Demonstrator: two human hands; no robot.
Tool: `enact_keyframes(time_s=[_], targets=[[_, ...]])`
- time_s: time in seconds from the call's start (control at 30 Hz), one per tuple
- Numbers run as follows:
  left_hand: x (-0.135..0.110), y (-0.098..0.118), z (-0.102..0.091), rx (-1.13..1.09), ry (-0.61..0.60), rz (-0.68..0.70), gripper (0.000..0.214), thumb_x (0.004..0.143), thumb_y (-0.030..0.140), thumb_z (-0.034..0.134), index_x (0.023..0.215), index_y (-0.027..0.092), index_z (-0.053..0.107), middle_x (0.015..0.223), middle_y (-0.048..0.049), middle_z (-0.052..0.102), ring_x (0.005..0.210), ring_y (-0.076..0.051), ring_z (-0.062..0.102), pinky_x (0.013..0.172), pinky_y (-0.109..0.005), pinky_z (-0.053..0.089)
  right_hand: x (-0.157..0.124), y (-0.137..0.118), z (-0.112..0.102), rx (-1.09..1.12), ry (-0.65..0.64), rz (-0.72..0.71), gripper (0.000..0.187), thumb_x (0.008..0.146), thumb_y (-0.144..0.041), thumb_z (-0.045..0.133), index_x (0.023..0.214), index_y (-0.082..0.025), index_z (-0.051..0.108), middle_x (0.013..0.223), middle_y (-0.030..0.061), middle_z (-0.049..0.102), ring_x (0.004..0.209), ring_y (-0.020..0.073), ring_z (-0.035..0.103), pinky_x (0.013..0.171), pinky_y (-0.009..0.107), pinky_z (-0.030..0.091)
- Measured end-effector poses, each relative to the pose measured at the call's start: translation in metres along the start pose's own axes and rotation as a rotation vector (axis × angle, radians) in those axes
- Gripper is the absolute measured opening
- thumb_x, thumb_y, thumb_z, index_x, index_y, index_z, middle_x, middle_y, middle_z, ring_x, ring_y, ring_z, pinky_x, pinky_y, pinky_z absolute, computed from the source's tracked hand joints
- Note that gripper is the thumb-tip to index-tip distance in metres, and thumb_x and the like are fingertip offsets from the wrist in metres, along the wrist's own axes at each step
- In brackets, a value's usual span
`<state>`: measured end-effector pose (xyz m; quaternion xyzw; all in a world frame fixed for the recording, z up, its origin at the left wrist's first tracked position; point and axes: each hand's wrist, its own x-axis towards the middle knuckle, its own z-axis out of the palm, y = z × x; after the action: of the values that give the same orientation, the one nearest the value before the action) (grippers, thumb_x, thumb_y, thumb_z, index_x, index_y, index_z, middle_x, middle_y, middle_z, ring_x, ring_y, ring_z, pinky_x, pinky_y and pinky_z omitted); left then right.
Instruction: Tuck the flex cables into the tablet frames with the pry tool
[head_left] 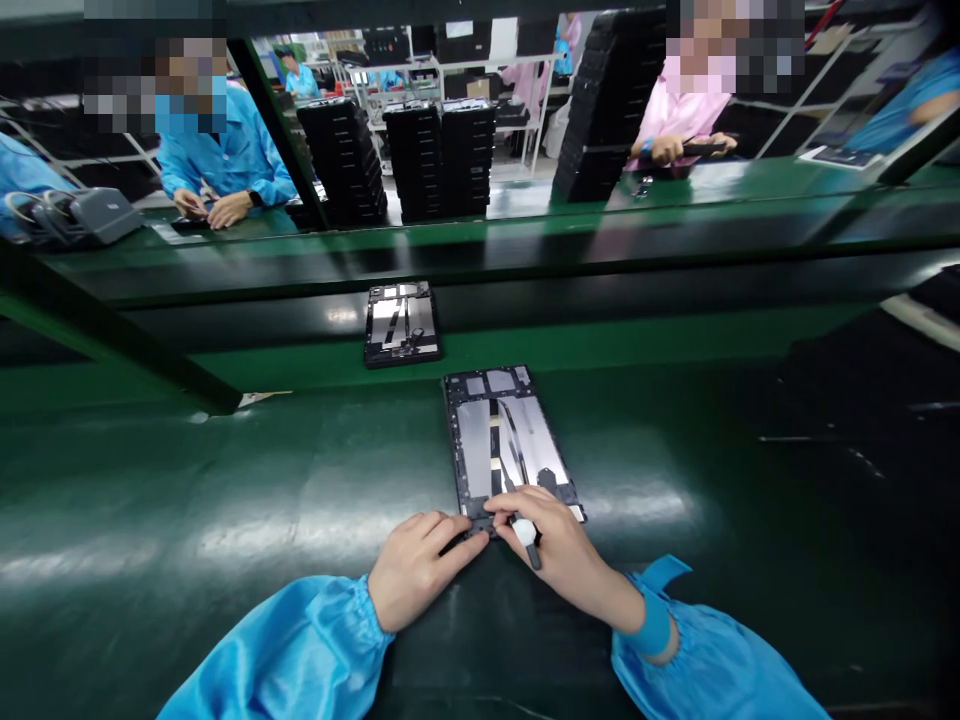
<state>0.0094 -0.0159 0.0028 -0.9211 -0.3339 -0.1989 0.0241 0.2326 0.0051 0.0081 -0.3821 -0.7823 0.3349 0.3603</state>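
Your blue sleeves (307, 650) come in from the near side of the opened tablet (536, 440). The green worktop (225, 480) spreads under and around that tablet, and stacks of black trays (412, 165) stand well beyond it. The tablet lies with its inner parts facing up; a second opened tablet (386, 325) lies beyond it, to its left. Your left hand (420, 570) touches its near-left corner, fingers bent; I can't tell whether they pinch it. Your right hand (559, 550), over its near edge, grasps a slim dark tool (525, 532) with a white middle.
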Motion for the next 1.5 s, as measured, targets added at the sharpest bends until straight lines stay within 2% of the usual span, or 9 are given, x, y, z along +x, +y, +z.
enact_keyframes(time_s=[0.1, 0.23, 0.33, 0.47, 0.7, 0.9, 1.1, 1.37, 1.5], targets=[[0.002, -0.002, -0.001, 0.021, -0.048, 0.043, 0.033, 0.1, 0.014, 0.038, 0.128, 0.024, 0.053, 0.105, -0.0055, 0.064, 0.083, -0.017, 0.058, 0.069, -0.029, 0.047, 0.0, 0.0, 0.001, -0.009, -0.005, -0.002, 0.02, 0.094, -0.016, 0.052, 0.109, -0.024, 0.062, 0.085, 0.0036, 0.07, 0.081, 0.0218, 0.064, 0.077, 0.036, 0.049], [0.003, 0.001, 0.002, 0.022, -0.061, -0.002, 0.029, 0.099, 0.017, 0.043, 0.125, 0.025, 0.054, 0.105, -0.0056, 0.063, 0.082, -0.017, 0.058, 0.068, -0.028, 0.047, -0.007, 0.0, -0.005, 0.056, 0.058, 0.043, 0.023, 0.097, -0.025, 0.051, 0.116, -0.024, 0.064, 0.082, 0.0038, 0.071, 0.082, 0.0221, 0.065, 0.078, 0.036, 0.051], [0.003, 0.007, 0.004, -0.002, -0.047, -0.055, 0.026, 0.099, 0.022, 0.045, 0.123, 0.023, 0.056, 0.105, -0.0071, 0.062, 0.083, -0.017, 0.058, 0.07, -0.03, 0.049, -0.019, -0.001, -0.015, 0.155, 0.108, 0.155, 0.028, 0.099, -0.033, 0.047, 0.12, -0.024, 0.065, 0.079, 0.0032, 0.068, 0.068, 0.018, 0.065, 0.067, 0.031, 0.054], [0.005, 0.012, 0.003, -0.021, -0.044, -0.088, 0.025, 0.1, 0.022, 0.042, 0.12, 0.021, 0.057, 0.103, -0.0074, 0.062, 0.084, -0.018, 0.058, 0.069, -0.031, 0.05, -0.031, -0.002, -0.019, 0.244, 0.066, 0.251, 0.033, 0.101, -0.035, 0.043, 0.127, -0.024, 0.06, 0.081, 0.002, 0.065, 0.055, 0.0129, 0.06, 0.061, 0.028, 0.054], [0.005, 0.011, 0.002, -0.063, -0.02, -0.099, 0.024, 0.099, 0.019, 0.045, 0.119, 0.02, 0.057, 0.102, -0.0071, 0.061, 0.082, -0.019, 0.057, 0.066, -0.031, 0.048, -0.031, -0.002, -0.011, 0.228, 0.006, 0.292, 0.012, 0.095, -0.027, 0.051, 0.097, -0.02, 0.061, 0.074, 0.0005, 0.066, 0.059, 0.0133, 0.062, 0.058, 0.025, 0.051], [0.003, 0.012, 0.004, -0.069, -0.016, -0.103, 0.025, 0.099, 0.018, 0.044, 0.12, 0.021, 0.058, 0.102, -0.0071, 0.06, 0.083, -0.018, 0.057, 0.067, -0.031, 0.048, -0.029, -0.003, -0.014, 0.205, -0.021, 0.266, 0.013, 0.095, -0.026, 0.051, 0.096, -0.02, 0.063, 0.077, 0.0015, 0.067, 0.061, 0.014, 0.063, 0.058, 0.025, 0.051], [0.002, 0.01, 0.005, -0.065, -0.021, -0.1, 0.027, 0.098, 0.017, 0.044, 0.122, 0.022, 0.057, 0.104, -0.0076, 0.06, 0.085, -0.018, 0.058, 0.068, -0.031, 0.048, -0.037, 0.008, -0.027, 0.203, 0.016, 0.307, 0.016, 0.095, -0.027, 0.05, 0.094, -0.019, 0.064, 0.07, 0.0005, 0.062, 0.053, 0.0125, 0.06, 0.051, 0.024, 0.05], [-0.003, 0.004, 0.003, -0.056, 0.073, -0.036, 0.025, 0.097, 0.014, 0.048, 0.118, 0.02, 0.059, 0.109, -0.0075, 0.064, 0.085, -0.017, 0.059, 0.067, -0.03, 0.045, -0.037, 0.003, -0.023, 0.38, -0.046, 0.374, 0.019, 0.095, -0.031, 0.052, 0.106, -0.02, 0.065, 0.097, 0.0077, 0.068, 0.066, 0.0142, 0.067, 0.052, 0.022, 0.057], [-0.002, 0.003, 0.003, -0.067, 0.086, -0.04, 0.022, 0.097, 0.015, 0.049, 0.116, 0.02, 0.06, 0.108, -0.0067, 0.065, 0.085, -0.017, 0.059, 0.068, -0.03, 0.044, -0.036, 0.001, -0.016, 0.371, -0.088, 0.35, 0.02, 0.096, -0.031, 0.053, 0.107, -0.021, 0.065, 0.103, 0.0087, 0.069, 0.07, 0.0155, 0.069, 0.055, 0.024, 0.059]])
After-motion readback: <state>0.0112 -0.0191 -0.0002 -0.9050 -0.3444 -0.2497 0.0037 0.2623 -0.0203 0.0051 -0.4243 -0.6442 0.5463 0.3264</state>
